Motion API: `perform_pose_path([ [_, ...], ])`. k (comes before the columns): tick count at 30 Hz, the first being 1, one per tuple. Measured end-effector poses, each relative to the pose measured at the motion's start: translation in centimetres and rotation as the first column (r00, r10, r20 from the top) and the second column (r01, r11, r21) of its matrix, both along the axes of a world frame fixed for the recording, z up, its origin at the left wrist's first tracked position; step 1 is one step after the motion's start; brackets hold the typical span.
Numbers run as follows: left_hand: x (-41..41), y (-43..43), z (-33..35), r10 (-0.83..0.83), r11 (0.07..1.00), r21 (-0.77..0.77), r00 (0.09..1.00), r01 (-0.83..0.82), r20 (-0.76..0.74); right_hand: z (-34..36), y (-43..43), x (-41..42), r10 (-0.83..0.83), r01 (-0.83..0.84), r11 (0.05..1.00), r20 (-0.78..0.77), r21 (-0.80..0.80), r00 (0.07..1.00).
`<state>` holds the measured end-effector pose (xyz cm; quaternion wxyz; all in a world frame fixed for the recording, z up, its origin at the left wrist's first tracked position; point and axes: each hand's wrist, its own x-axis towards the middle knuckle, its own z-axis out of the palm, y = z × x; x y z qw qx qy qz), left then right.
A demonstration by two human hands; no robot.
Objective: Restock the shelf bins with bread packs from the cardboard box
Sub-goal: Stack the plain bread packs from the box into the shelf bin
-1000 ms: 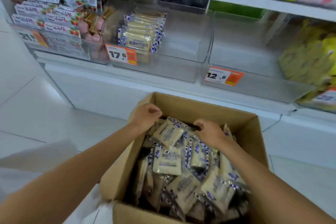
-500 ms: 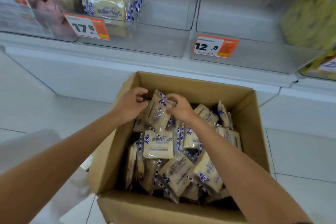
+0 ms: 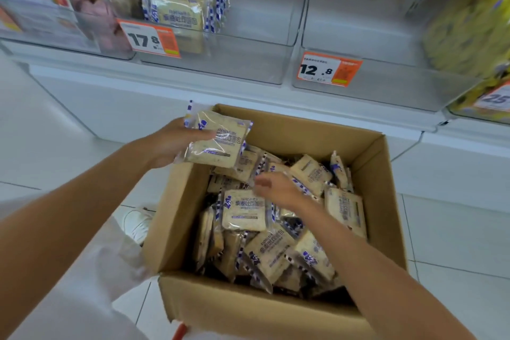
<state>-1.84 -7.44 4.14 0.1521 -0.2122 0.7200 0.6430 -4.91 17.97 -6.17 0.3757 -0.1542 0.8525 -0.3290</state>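
Restocking under way, judged early: cardboard box (image 3: 276, 309) on the floor heaped nearly full of bread packs (image 3: 244, 210), matching stock in the clear shelf bin (image 3: 248, 63) above reduced to a short row (image 3: 179, 8) at the bin's left side behind the 17.8 price tag (image 3: 150, 38).

Left hand (image 3: 176, 143) closed on one held pack (image 3: 218, 141), thumb across the printed face, other fingers behind. Lifted clear over the box's far left corner, label side up and roughly level. Probably parked there on purpose: out of the way of the other hand, already nearer the bin, face up for display.

Right hand (image 3: 276, 190) down among the loose packs near the middle of the box, fingers partly curled, loosely spread. Blurred; touching the wrappers, it seems, but no pack clearly gripped. Likely reaching for a second pack, so both go up in one trip.

Box set just in front of the shelf base, directly below the bins, keeping each lift short. Neighbouring bin (image 3: 386, 85) behind the 12.8 tag (image 3: 328, 70) apparently bare. Matching wrappers point to the left-hand bin as the destination.

Thin, slippery wrappers and soft contents call for a light grip.
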Motion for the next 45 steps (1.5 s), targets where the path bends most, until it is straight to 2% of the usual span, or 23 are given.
perform_pose_path([
  [1,0.4,-0.3,-0.4,0.051,0.999,0.013,0.999,-0.051,0.018,-1.3,-1.1,0.9,0.101,-0.099,0.991,-0.021,0.088,0.995],
  [3,0.9,-0.6,-0.9,0.157,0.986,0.052,0.987,-0.158,0.016,-2.8,-2.6,1.9,0.304,-0.248,0.927,-0.174,0.282,0.937],
  [5,1.4,-1.0,-1.0,0.258,0.962,0.090,0.966,-0.256,-0.006,-2.5,-3.1,1.8,0.356,-0.247,0.897,-0.271,0.366,0.894],
  [7,1.8,-1.7,-1.0,0.316,0.943,0.117,0.949,-0.311,-0.020,-0.9,-2.5,0.7,0.286,-0.200,0.930,-0.266,0.307,0.921],
  [10,1.9,-2.8,-0.6,0.333,0.939,0.114,0.941,-0.325,-0.065,4.0,-0.1,-1.9,0.093,-0.071,0.993,-0.244,0.097,0.965],
  [12,1.8,-2.8,0.0,0.300,0.953,0.079,0.948,-0.293,-0.106,8.6,0.9,-3.5,-0.042,0.032,0.998,-0.190,-0.057,0.981],
  [15,1.2,-0.8,1.8,0.176,0.984,-0.013,0.976,-0.179,-0.130,14.4,-0.4,-5.1,-0.096,0.038,0.961,-0.202,-0.273,0.975],
  [16,0.9,0.2,2.7,0.125,0.991,-0.039,0.986,-0.130,-0.111,15.7,-1.4,-5.4,-0.074,0.002,0.958,-0.241,-0.285,0.968],
  [19,0.1,2.4,5.3,0.011,1.000,0.024,0.995,-0.009,-0.096,17.9,-4.8,-5.6,0.000,-0.094,0.970,-0.386,-0.225,0.922],
  [21,-0.3,1.8,6.6,0.027,0.999,0.047,0.989,-0.020,-0.144,19.0,-6.6,-5.9,0.046,-0.128,0.981,-0.464,-0.149,0.885],
  [24,-1.2,-1.8,7.9,0.064,0.987,0.157,0.978,-0.033,-0.199,21.3,-9.2,-6.7,0.151,-0.208,0.975,-0.448,-0.080,0.881],
  [26,-2.0,-3.8,9.6,0.051,0.994,0.106,0.960,-0.022,-0.274,23.5,-11.5,-7.5,0.212,-0.264,0.964,-0.552,-0.015,0.806],
  [29,-4.1,-6.8,13.4,0.030,0.980,-0.158,0.880,-0.118,-0.473,27.3,-14.8,-9.2,0.217,-0.286,0.957,-0.785,0.054,0.580],
  [32,-6.9,-10.7,15.8,-0.013,0.938,-0.284,0.802,-0.197,-0.598,29.8,-18.1,-11.6,0.184,-0.211,0.971,-0.909,0.110,0.373],
  [34,-8.5,-12.6,15.9,-0.018,0.930,-0.291,0.762,-0.225,-0.648,30.1,-20.2,-13.5,0.210,-0.160,0.973,-0.930,0.168,0.301],
  [35,-9.3,-13.3,15.7,-0.005,0.923,-0.291,0.750,-0.251,-0.662,29.6,-21.2,-14.5,0.237,-0.134,0.970,-0.926,0.205,0.295],
  [37,-10.8,-14.8,14.9,-0.016,0.852,-0.395,0.739,-0.342,-0.674,27.9,-23.1,-16.4,0.291,-0.097,0.957,-0.892,0.274,0.345],
  [38,-11.5,-15.6,14.3,-0.065,0.781,-0.499,0.745,-0.376,-0.664,26.6,-23.9,-17.3,0.326,-0.103,0.945,-0.864,0.310,0.384],
  [40,-12.4,-16.8,13.0,-0.243,0.523,-0.761,0.789,-0.383,-0.565,24.2,-24.9,-18.4,0.394,-0.172,0.918,-0.767,0.358,0.506],
  [41,-12.7,-17.2,12.4,-0.315,0.383,-0.854,0.819,-0.352,-0.479,23.4,-25.0,-18.6,0.376,-0.218,0.926,-0.698,0.308,0.609],
  [42,-12.8,-17.3,11.8,-0.355,0.293,-0.899,0.836,-0.325,-0.418,22.9,-24.8,-18.8,0.312,-0.247,0.950,-0.622,0.190,0.718],
  [44,-12.8,-17.6,10.6,-0.406,0.223,-0.917,0.824,-0.331,-0.395,22.3,-23.8,-19.3,0.120,-0.198,0.976,-0.533,-0.091,0.837],
  [45,-12.8,-17.9,10.1,-0.423,0.215,-0.909,0.805,-0.357,-0.416,22.0,-22.9,-19.6,0.025,-0.131,0.979,-0.554,-0.154,0.832],
])
